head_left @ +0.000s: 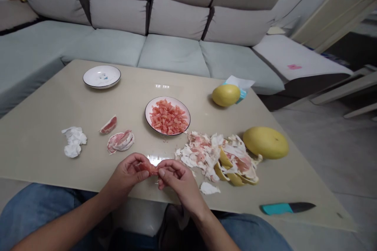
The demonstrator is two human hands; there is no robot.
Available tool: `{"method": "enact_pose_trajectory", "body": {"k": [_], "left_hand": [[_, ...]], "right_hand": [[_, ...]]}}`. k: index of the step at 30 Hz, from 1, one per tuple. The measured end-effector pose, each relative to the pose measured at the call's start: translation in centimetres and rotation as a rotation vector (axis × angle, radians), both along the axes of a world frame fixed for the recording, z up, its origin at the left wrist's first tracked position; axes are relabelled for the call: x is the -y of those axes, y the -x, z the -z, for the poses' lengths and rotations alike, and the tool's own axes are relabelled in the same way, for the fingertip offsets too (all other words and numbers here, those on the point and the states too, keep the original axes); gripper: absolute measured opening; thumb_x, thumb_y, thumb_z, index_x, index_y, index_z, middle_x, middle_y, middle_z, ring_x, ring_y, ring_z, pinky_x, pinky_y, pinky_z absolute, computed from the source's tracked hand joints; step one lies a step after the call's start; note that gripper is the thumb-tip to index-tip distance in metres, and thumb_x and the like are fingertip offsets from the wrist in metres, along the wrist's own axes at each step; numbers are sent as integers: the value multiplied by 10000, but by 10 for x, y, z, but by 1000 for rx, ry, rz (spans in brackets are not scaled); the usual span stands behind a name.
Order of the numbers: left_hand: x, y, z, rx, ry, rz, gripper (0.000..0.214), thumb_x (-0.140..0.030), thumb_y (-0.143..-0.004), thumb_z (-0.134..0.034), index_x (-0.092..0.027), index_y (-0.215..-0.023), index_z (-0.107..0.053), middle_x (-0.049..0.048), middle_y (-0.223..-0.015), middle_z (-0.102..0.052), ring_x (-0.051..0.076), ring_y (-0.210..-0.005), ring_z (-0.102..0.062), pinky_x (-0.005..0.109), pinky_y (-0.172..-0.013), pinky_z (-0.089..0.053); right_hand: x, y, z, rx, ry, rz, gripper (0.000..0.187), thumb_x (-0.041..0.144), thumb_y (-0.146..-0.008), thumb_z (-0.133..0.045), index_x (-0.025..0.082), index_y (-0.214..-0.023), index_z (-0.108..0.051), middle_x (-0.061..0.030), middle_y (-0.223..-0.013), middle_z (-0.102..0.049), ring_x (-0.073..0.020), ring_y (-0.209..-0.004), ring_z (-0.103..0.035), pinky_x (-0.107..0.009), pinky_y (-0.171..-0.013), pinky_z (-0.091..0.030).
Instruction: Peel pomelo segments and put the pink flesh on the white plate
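Right now, both hands are working together over the near edge of the tabletop [59,98] — the left hand [126,174] and the right hand [179,184] are pinching a small pink fruit segment [150,168] between them. Each grip is almost closed, with the fingers curling in on the flesh and hiding most of it, though how firmly it is being held I cannot tell. The segment is sitting in the lower middle of the frame, just above that edge.

As for what is done, a white plate [167,97] at the centre is carrying a heap of pink fruit pieces [167,117], and a mound of torn pith and yellow rind [218,157] is lying at its lower right, just beside the right hand. As for what is left, two pieces of fruit are lying left of centre: a pink wedge [108,124] and a pale, skin-covered segment [120,141], both near a crumpled tissue [73,141]. Two yellow pomelos are also sitting at the right — a large one [265,142] beside the mound and a smaller one [226,95] against a tissue packet [238,86]; both look uncut from here.

A second white plate [101,74] is sitting at the upper left, and a knife with a teal handle [287,208] is lying at the lower right.
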State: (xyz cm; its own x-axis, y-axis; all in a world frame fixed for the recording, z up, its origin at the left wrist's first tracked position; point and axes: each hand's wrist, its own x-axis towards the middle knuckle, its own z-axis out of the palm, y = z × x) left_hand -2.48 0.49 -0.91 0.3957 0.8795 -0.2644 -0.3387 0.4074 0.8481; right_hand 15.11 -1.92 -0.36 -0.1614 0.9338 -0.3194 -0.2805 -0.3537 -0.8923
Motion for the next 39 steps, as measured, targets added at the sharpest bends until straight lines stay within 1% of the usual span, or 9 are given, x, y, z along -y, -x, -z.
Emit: {"method": "enact_pose_trajectory", "body": {"k": [9,15,20,23,27,29,33,36,39], "left_hand": [[4,2,-11,-43,-143,-27,135,-156,-725,-764,-183,-802,-656,22,-834,-669,174,-815,-644,284,-796,-479],[2,1,-9,26,-24,12,137,-197,-769,-742,-178,-866,-648,17,-798,-668,131,-771,-600,232,-756,-474],[-1,3,-10,152,222,101,116,-202,-827,-690,-158,-926,-648,12,-847,-603,106,-790,-597,242,-816,-503],[-3,5,-10,203,302,113,137,-189,-853,-662,-151,-985,-653,10,-837,-571,94,-787,-604,231,-821,-520],[-6,8,-10,247,309,91,140,-166,-868,-641,-153,-1006,-659,7,-827,-552,84,-786,-607,214,-818,-529],[-7,10,-12,259,298,89,115,-163,-871,-637,-148,-983,-660,7,-825,-549,81,-785,-604,211,-824,-527],[-7,13,-17,232,247,95,79,-179,-866,-646,-147,-938,-645,18,-862,-569,99,-822,-608,228,-836,-515],[-6,14,-17,185,195,76,102,-192,-853,-663,-169,-946,-628,20,-895,-594,112,-853,-608,252,-850,-499],[-4,11,-14,137,79,38,110,-197,-834,-683,-173,-913,-611,21,-876,-617,124,-845,-599,262,-826,-487]], "right_hand": [[-3,-5,0,-31,-17,156,281,392,-724,-773,196,-903,-681,-50,-939,-711,-146,-712,-646,-285,-692,-551],[-4,-7,0,-139,65,109,345,365,-720,-784,195,-1009,-702,-77,-1004,-730,-156,-767,-680,-298,-733,-549],[-3,-8,2,-142,78,79,320,377,-730,-772,186,-981,-716,-71,-946,-736,-135,-717,-668,-272,-693,-537],[-10,-14,-1,79,-24,103,302,407,-754,-737,172,-942,-716,-56,-835,-722,-134,-633,-633,-280,-632,-531],[-48,-27,-10,579,-331,208,257,400,-819,-649,184,-944,-709,-63,-863,-716,-172,-669,-638,-314,-640,-536],[-77,-34,-14,782,-523,243,235,355,-860,-584,188,-972,-706,-78,-952,-719,-201,-791,-663,-347,-731,-544],[-118,-39,-22,877,-630,255,236,244,-798,-632,181,-1010,-713,-118,-1117,-678,-262,-1037,-617,-431,-938,-466],[-101,-33,-30,913,-696,251,216,210,-793,-637,192,-992,-717,-123,-1167,-644,-269,-1148,-549,-436,-1012,-399],[-52,-21,-37,849,-713,64,139,198,-867,-580,230,-918,-705,-58,-927,-703,-204,-879,-642,-340,-804,-506]]}}
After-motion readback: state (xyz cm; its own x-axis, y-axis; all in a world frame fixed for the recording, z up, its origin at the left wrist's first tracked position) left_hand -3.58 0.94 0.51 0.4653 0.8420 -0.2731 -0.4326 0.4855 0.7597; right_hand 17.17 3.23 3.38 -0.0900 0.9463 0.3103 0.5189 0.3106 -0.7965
